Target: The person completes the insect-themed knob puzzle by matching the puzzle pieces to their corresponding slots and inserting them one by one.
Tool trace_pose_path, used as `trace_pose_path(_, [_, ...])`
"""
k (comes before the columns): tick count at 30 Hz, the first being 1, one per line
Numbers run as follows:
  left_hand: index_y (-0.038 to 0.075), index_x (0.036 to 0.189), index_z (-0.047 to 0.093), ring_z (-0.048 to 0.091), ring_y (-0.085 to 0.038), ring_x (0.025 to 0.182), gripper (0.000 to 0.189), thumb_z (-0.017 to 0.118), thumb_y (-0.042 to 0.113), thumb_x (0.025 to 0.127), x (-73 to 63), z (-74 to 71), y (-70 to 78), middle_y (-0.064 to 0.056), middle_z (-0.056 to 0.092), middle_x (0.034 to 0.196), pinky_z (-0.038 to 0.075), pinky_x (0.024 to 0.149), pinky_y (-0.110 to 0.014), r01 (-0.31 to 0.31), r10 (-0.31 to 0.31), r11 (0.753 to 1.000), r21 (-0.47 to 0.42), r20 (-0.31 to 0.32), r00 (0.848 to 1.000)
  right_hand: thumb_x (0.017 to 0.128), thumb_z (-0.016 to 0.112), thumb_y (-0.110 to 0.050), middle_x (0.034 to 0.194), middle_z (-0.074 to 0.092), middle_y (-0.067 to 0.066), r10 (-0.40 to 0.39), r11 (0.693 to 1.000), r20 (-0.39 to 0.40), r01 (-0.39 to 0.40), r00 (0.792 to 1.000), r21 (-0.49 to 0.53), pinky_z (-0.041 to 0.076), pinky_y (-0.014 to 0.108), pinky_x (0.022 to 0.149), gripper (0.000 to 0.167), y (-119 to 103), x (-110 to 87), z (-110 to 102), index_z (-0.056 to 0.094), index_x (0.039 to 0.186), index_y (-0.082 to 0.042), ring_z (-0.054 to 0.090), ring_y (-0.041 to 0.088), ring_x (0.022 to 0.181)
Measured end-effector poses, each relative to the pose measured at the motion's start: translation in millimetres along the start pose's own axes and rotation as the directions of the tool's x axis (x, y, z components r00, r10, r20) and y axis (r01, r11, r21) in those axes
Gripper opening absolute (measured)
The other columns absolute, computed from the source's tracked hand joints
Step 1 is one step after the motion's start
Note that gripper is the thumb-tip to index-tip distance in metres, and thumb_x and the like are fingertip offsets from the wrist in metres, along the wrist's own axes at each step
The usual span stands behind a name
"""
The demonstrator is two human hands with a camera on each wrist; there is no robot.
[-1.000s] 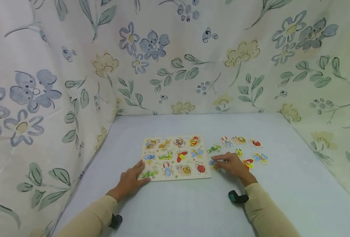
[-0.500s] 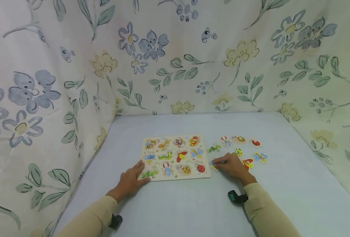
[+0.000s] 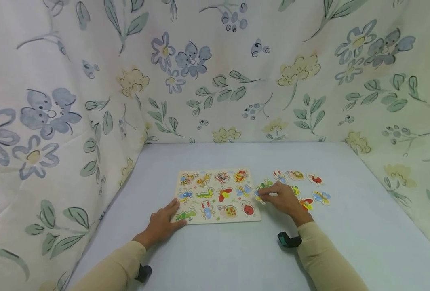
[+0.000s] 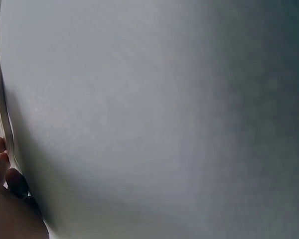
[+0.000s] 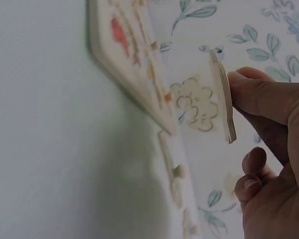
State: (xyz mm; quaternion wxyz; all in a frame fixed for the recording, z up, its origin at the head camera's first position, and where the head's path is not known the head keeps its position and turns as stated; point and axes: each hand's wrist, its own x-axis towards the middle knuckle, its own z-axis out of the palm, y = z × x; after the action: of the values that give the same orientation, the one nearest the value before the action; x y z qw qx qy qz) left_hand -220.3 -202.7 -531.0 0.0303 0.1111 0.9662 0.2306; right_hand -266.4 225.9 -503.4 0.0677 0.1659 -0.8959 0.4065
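Note:
In the head view a wooden puzzle board (image 3: 237,218) with printed insect pictures lies flat on the table. My left hand (image 3: 161,226) rests at its left edge, fingers spread along the side and thumb at the front corner. My right hand (image 3: 285,199) pinches a bluish insect puzzle piece (image 3: 257,195) between thumb and fingers, just beyond the board's right edge. The right wrist view has this thin piece (image 5: 222,97) edge-on, raised off the table, its face hidden. A green grasshopper piece (image 3: 266,184) lies close behind the fingers.
Right of the board lie several loose pieces: a beetle (image 3: 279,176), a snail (image 3: 296,175), a ladybug (image 3: 315,179), a dragonfly-like insect (image 3: 321,197) and a red-winged insect (image 3: 306,204). A floral curtain (image 3: 229,101) hangs around the white table (image 3: 215,258).
My right thumb and fingers have closed on the bluish insect piece and lifted it, moving slightly up and left. The left hand stays on the board; the head view has shifted a little.

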Motion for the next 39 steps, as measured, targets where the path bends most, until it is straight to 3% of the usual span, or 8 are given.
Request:
trace_pose_path(4, [0.006,0.146,0.041,0.035,-0.035,0.135,0.082,0.069,0.051,0.084,-2.0,-1.7,1.4,-0.004,0.028,0.155,0.031,0.086,-0.05,0.002,-0.002,1.0,-0.012,-0.005,1.0,0.082,0.079,-0.016,0.085,0.069,-0.012,-0.084,0.996,-0.019,0.084,0.996,0.005,0.039,0.033,0.059,0.013,-12,10.9,1,0.08,0.095,-0.018,0.047,0.015,0.072])
trace_pose_path(9, [0.006,0.146,0.041,0.034,-0.035,0.136,0.081,0.069,0.051,0.085,-2.8,-3.2,2.2,-0.005,0.028,0.155,0.03,0.088,-0.052,0.007,-0.007,1.0,-0.015,0.003,1.0,0.082,0.079,-0.013,0.082,0.063,-0.008,-0.139,0.989,-0.021,0.14,0.99,0.053,0.04,0.032,0.058,0.013,-29,22.4,5,0.08,0.095,-0.015,0.046,0.016,0.072])
trace_pose_path(16, [0.006,0.146,0.041,0.038,-0.035,0.133,0.081,0.069,0.052,0.085,-2.4,-1.8,-1.2,-0.004,0.029,0.155,0.03,0.086,-0.05,-0.003,0.003,1.0,-0.013,-0.004,1.0,0.083,0.078,-0.014,0.083,0.066,-0.013,-0.2,0.978,-0.018,0.201,0.98,0.054,0.038,0.034,0.061,0.012,-46,37.0,18,0.08,0.094,-0.017,0.047,0.021,0.074])
trace_pose_path(28, [0.009,0.148,0.038,0.036,-0.032,0.135,0.084,0.066,0.056,0.085,-0.3,-3.1,-2.8,0.0,0.027,0.156,0.03,0.087,-0.048,0.016,-0.016,1.0,-0.013,0.008,1.0,0.082,0.078,-0.01,0.094,0.072,-0.013,-0.357,0.93,-0.003,0.356,0.934,0.091,0.036,0.035,0.062,0.014,-72,59.0,37,0.08,0.095,-0.013,0.049,0.031,0.075])
trace_pose_path(35, [0.006,0.147,0.04,0.037,-0.035,0.133,0.082,0.067,0.053,0.086,-1.7,-5.1,-2.8,-0.004,0.028,0.156,0.03,0.088,-0.052,-0.001,0.001,1.0,-0.03,0.01,1.0,0.083,0.077,-0.013,0.093,0.072,-0.013,-0.408,0.908,0.009,0.405,0.913,0.11,0.035,0.034,0.06,0.014,-89,71.8,51,0.08,0.096,-0.015,0.047,0.034,0.071])
trace_pose_path(39, [0.006,0.147,0.039,0.036,-0.035,0.134,0.082,0.066,0.053,0.086,-2.4,-5.3,-2.3,-0.004,0.027,0.156,0.03,0.089,-0.054,-0.001,0.001,1.0,-0.03,0.019,1.0,0.083,0.077,-0.013,0.093,0.072,-0.013,-0.406,0.909,0.025,0.401,0.913,0.114,0.034,0.034,0.06,0.013,-97,76.6,61,0.08,0.096,-0.015,0.046,0.03,0.071])
